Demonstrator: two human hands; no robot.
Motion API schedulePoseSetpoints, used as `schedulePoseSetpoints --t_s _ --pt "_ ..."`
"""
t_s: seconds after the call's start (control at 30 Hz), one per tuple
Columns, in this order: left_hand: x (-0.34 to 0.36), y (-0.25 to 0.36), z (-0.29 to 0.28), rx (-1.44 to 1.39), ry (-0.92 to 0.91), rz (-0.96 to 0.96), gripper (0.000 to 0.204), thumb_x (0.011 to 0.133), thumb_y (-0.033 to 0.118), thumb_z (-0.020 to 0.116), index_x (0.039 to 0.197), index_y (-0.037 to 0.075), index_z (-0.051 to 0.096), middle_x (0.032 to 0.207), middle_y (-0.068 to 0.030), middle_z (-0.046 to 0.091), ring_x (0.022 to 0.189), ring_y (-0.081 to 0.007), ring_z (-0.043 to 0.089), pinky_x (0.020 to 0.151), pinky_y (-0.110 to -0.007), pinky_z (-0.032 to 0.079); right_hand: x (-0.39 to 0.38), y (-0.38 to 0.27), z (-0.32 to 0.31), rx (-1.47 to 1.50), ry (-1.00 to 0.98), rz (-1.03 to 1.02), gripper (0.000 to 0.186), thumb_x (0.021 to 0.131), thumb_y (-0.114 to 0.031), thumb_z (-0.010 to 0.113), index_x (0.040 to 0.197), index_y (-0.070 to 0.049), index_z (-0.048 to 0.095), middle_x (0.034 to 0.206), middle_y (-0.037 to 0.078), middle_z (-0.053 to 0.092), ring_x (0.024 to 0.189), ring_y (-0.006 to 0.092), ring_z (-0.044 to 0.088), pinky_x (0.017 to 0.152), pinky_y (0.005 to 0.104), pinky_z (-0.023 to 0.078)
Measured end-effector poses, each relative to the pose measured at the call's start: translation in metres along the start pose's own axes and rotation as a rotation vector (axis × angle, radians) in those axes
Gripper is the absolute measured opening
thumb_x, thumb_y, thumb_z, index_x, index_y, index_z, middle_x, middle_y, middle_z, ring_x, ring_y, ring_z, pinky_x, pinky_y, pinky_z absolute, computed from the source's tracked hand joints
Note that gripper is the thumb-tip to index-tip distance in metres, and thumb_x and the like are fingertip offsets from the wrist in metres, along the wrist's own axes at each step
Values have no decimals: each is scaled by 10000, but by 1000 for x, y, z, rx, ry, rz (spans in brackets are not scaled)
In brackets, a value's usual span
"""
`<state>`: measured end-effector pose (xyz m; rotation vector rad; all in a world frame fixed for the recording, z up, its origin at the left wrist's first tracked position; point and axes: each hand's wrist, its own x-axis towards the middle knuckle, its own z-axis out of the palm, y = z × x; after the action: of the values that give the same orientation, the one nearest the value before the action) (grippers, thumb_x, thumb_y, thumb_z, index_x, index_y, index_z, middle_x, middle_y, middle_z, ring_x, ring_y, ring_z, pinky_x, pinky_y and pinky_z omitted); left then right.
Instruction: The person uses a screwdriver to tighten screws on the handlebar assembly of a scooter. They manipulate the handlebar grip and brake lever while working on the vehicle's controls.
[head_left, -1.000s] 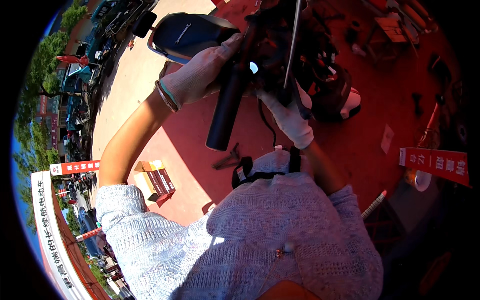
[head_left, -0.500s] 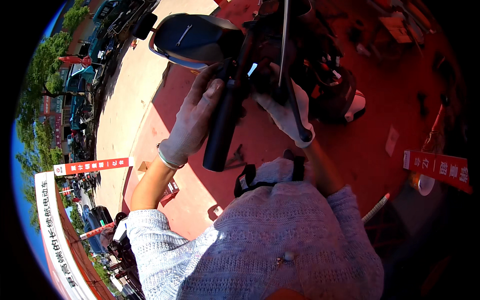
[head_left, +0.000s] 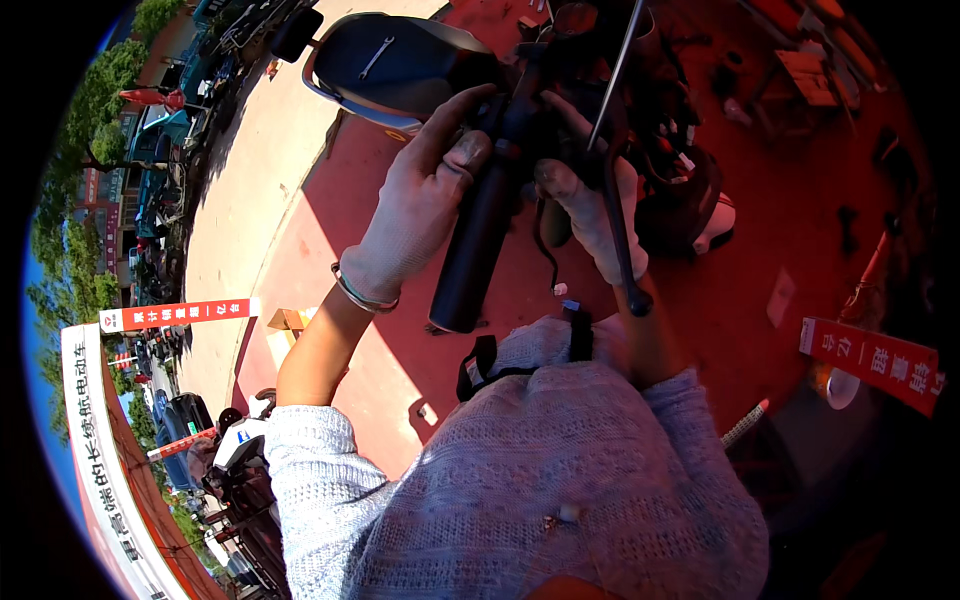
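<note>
A black handlebar grip (head_left: 473,250) slants toward me from the dark handlebar assembly of a scooter. My left hand (head_left: 405,220), in a pale, soiled work glove, is closed at the left side of the handlebar control housing (head_left: 515,125), its thumb against it above the grip. On the other side my gloved right hand (head_left: 590,205) has its index finger and thumb bent around the same housing; its other fingers are partly hidden. A black lever (head_left: 618,215) crosses in front of the right hand. Below hangs a black cable (head_left: 545,250) with a small white connector (head_left: 560,289).
A spanner (head_left: 377,57) lies on the black scooter seat (head_left: 400,65). Red barrier strips (head_left: 180,314) stand left and right. Parts and a cardboard piece (head_left: 808,78) lie on the shaded red floor at right. Parked vehicles line the far left.
My right hand has turned, bringing its thumb into sight beside the housing. The left hand has shifted up and right along with the grip. The cable with the white connector now shows below.
</note>
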<state>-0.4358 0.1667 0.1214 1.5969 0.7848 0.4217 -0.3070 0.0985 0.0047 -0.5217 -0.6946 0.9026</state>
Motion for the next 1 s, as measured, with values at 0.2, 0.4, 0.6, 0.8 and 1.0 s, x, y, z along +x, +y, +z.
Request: schedulePoseSetpoints --t_s 0.2,0.4,0.6,0.8,1.0 --pt "-1 -2 -4 -52 -33 -62 545 993 372 453 1445 101 313 1056 -174 608 773 -252 684 657 -352 597 7 0 -8 17 -33 74 536 845 -87 685 1330 6 477 916 20 605 772 56 554 640 192 457" --pt "-1 -13 -6 -73 -27 -34 547 999 373 438 1453 103 297 1058 -183 613 783 -259 688 667 -356 594 10 -12 -6 -156 -30 25 523 778 -47 726 1261 8 533 841 0 605 705 50 564 617 190 461" --pt "0 -7 -8 -112 -75 -95 505 989 342 475 1420 108 350 1117 -109 564 839 -161 646 731 -300 565 13 1 -10 -377 30 -165 513 736 -10 745 1215 8 563 825 7 619 711 49 576 618 191 474" --pt "-9 -2 -4 -129 8 -94 536 983 380 490 1427 112 355 1161 -101 571 948 -158 626 776 -297 549 12 -7 -8 -106 -90 47 546 734 -6 760 1236 22 548 830 19 636 680 48 576 607 192 484" --pt "-16 7 2 116 132 -82 572 956 383 535 1424 102 367 1155 -143 584 882 -161 664 764 -273 536 12 -9 -1 -62 -134 41 596 764 0 758 1304 29 506 796 -6 600 674 24 553 592 172 474"
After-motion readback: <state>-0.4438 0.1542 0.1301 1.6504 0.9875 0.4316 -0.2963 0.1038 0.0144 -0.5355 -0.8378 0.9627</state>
